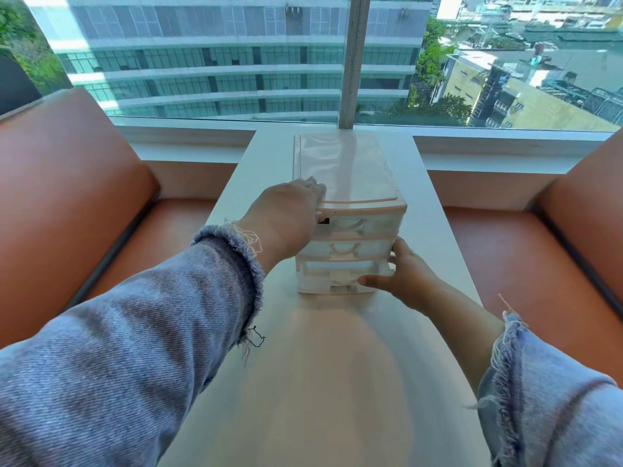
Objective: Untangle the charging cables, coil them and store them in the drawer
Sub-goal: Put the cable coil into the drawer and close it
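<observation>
My left hand (286, 220) grips the top-left front corner of the three-drawer plastic unit (350, 170), fingers (315, 185) curled over its lid. My right hand (404, 274) holds the bottom drawer (337, 276) at its right front corner; the drawer sits slightly out. Unit stands upright mid bench (320, 365). Small dark item (323, 220) shows through the top drawer (364, 225), can't tell what.

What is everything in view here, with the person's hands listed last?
drawer unit: one, pale pink with three translucent drawers, mid-table
bottom drawer: one, translucent, appears slightly pulled out
table: one, white, centre foreground
seats: two, orange-brown, either side of table
window: one, clear, behind table, buildings outside
sleeves: two, blue denim, frayed, foreground
left hand: one, grips drawer unit's top left corner
right hand: one, grips bottom drawer's right corner
</observation>
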`<state>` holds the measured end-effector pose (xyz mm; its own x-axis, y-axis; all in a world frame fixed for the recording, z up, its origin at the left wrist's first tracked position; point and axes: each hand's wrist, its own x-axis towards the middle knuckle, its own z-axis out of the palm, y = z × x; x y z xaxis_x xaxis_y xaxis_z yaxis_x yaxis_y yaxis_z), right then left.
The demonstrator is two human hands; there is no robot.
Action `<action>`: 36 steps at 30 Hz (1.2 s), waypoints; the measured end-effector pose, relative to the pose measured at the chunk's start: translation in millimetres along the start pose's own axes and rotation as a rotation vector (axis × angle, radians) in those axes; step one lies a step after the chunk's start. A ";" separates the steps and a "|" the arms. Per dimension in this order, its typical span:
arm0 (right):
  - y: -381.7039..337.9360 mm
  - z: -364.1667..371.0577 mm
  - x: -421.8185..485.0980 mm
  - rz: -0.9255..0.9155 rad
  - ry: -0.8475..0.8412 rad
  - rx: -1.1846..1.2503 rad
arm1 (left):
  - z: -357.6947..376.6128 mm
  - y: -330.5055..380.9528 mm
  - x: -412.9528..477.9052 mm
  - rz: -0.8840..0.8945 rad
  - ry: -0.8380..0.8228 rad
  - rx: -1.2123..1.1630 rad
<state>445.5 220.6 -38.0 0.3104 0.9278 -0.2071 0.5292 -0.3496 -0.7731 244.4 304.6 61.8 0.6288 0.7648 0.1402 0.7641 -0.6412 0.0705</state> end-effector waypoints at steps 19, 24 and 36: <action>-7.5 0.8 4.2 0.030 0.082 -0.321 | -1.2 3.4 -2.0 0.000 0.010 -0.005; -9.2 1.2 4.9 0.038 0.066 -0.380 | 0.6 2.0 -2.3 -0.007 0.028 -0.016; -12.8 -2.1 0.4 0.002 0.045 -0.448 | 2.9 4.5 -3.1 -0.018 0.020 -0.041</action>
<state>440.5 225.1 -27.0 0.3407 0.9238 -0.1748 0.8151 -0.3829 -0.4348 246.3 299.6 58.7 0.6115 0.7753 0.1577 0.7687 -0.6294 0.1136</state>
